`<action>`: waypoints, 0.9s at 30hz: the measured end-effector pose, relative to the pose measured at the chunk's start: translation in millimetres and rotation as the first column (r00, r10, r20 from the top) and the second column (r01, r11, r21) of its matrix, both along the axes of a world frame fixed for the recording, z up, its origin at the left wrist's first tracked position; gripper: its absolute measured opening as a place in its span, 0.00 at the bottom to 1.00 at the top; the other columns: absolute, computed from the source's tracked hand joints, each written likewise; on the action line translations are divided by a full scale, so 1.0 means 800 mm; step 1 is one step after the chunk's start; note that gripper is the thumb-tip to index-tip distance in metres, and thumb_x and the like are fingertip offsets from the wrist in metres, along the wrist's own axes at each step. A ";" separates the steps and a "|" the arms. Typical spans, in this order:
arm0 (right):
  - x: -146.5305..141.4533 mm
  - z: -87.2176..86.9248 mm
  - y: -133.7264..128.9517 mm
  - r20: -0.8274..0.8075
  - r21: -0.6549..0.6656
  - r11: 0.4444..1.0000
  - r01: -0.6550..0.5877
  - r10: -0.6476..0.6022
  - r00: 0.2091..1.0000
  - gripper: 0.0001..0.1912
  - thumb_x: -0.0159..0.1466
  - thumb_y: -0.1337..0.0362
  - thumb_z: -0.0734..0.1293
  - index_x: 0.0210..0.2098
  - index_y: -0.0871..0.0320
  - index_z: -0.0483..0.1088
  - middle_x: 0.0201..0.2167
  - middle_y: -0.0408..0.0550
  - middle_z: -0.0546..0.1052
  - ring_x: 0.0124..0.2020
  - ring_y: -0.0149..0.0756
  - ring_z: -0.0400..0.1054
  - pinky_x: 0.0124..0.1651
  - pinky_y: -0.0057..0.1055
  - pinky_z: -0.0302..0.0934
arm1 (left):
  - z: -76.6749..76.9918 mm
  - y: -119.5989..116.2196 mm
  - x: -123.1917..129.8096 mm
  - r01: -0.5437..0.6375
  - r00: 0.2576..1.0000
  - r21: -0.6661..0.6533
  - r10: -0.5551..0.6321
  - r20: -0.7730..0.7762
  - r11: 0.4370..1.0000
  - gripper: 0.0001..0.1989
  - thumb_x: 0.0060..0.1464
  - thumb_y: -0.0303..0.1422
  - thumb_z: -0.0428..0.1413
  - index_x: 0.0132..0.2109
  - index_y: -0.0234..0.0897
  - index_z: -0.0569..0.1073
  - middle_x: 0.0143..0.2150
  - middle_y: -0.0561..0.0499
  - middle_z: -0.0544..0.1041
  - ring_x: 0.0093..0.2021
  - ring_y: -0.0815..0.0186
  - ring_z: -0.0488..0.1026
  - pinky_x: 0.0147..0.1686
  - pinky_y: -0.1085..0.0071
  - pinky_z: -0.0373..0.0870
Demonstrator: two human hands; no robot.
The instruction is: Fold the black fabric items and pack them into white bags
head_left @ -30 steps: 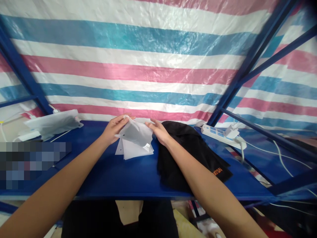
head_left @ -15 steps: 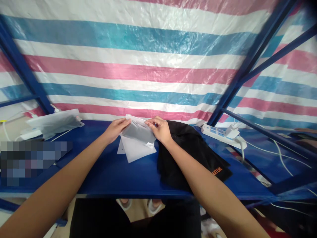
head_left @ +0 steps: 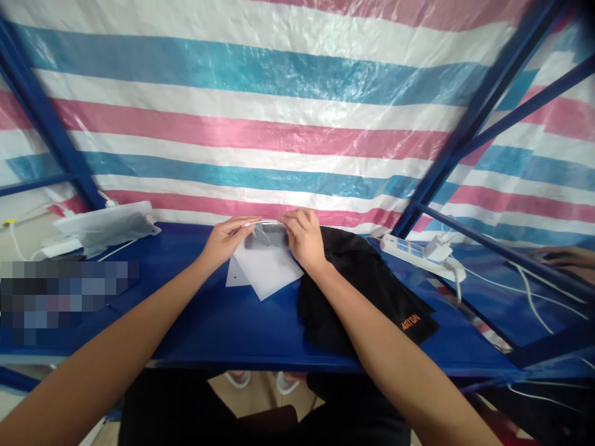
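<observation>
Pinching the top edge of a see-through bag (head_left: 267, 238), our left hand (head_left: 229, 240) has one end and our right hand (head_left: 304, 238) has the other. The bag is up over some white sheets (head_left: 267, 272) that lie on the blue tabletop (head_left: 199, 322). Just beside our right hand we see black cloth (head_left: 357, 279) with orange letters. A white power strip (head_left: 418, 255) sits past the cloth, near the blue metal post (head_left: 446, 148). Behind it all hangs a shiny striped sheet (head_left: 279, 136).
</observation>
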State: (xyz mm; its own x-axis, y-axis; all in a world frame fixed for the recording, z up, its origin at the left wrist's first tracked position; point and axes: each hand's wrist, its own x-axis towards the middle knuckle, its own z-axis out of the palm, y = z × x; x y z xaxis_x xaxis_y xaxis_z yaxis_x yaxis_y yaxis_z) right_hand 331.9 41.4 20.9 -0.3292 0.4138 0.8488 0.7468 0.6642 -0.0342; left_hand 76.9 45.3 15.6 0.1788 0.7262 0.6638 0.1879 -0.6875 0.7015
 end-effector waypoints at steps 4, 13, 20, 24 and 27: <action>-0.005 -0.003 -0.008 -0.062 -0.053 0.990 -0.134 0.131 0.989 0.15 0.78 0.62 0.64 0.60 0.52 0.78 0.53 0.57 0.78 0.57 0.54 0.68 0.62 0.54 0.67 | -0.006 -0.001 -0.001 0.061 0.987 0.066 -0.050 -0.152 0.996 0.16 0.71 0.44 0.59 0.56 0.46 0.87 0.58 0.45 0.85 0.60 0.52 0.81 0.64 0.53 0.75; -0.031 -0.008 -0.027 -0.051 -0.179 0.928 -0.326 0.322 0.945 0.16 0.78 0.52 0.67 0.59 0.48 0.80 0.48 0.54 0.80 0.50 0.49 0.72 0.56 0.49 0.71 | -0.017 -0.004 0.002 -0.061 0.970 0.279 0.123 -0.210 0.958 0.11 0.70 0.41 0.60 0.49 0.49 0.88 0.54 0.48 0.87 0.53 0.54 0.84 0.58 0.55 0.80; -0.028 -0.003 -0.025 -0.020 -0.180 0.900 -0.398 0.401 0.916 0.15 0.81 0.54 0.63 0.56 0.49 0.81 0.50 0.51 0.82 0.50 0.46 0.73 0.57 0.47 0.70 | -0.014 -0.006 -0.002 -0.014 0.959 0.262 0.087 -0.269 0.965 0.08 0.67 0.41 0.64 0.46 0.50 0.88 0.50 0.50 0.88 0.53 0.52 0.85 0.60 0.52 0.79; -0.014 0.004 -0.016 0.050 -0.194 0.926 -0.323 0.339 0.940 0.17 0.81 0.55 0.61 0.55 0.51 0.80 0.48 0.53 0.81 0.51 0.49 0.71 0.58 0.48 0.68 | -0.010 -0.004 -0.001 -0.029 0.957 0.257 0.101 -0.271 0.966 0.10 0.68 0.42 0.63 0.48 0.49 0.88 0.51 0.49 0.88 0.53 0.52 0.84 0.61 0.53 0.78; 0.014 0.004 0.004 0.031 -0.187 0.954 -0.235 0.245 0.969 0.16 0.81 0.55 0.60 0.52 0.54 0.79 0.47 0.56 0.79 0.51 0.50 0.70 0.57 0.48 0.68 | -0.009 -0.002 -0.003 -0.089 0.953 0.240 0.152 -0.260 0.967 0.13 0.70 0.43 0.60 0.51 0.47 0.88 0.53 0.47 0.87 0.53 0.52 0.83 0.59 0.55 0.78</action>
